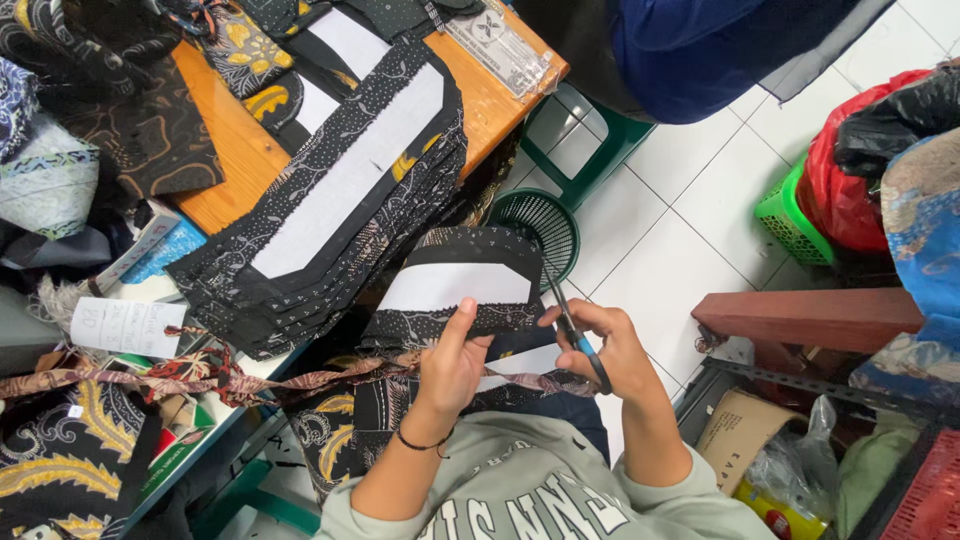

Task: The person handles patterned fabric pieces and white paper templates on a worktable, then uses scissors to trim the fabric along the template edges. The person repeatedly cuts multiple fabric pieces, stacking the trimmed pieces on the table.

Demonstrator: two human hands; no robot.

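Note:
My left hand (452,362) pinches the lower edge of a black patterned fabric piece (455,285) with a white lining panel on it, holding it up over my lap. My right hand (605,350) grips blue-handled scissors (570,322); the blades point up along the piece's right edge. A stack of similar black pieces with white panels (335,190) lies on the wooden table (235,150) to the upper left. A black cord sits on my left wrist.
A dark green mesh bin (540,222) stands on the white tile floor under the table's corner. A person in blue (700,50) sits above on a green stool. At right are a green basket (785,215), red bag, wooden bench (810,318) and cardboard box.

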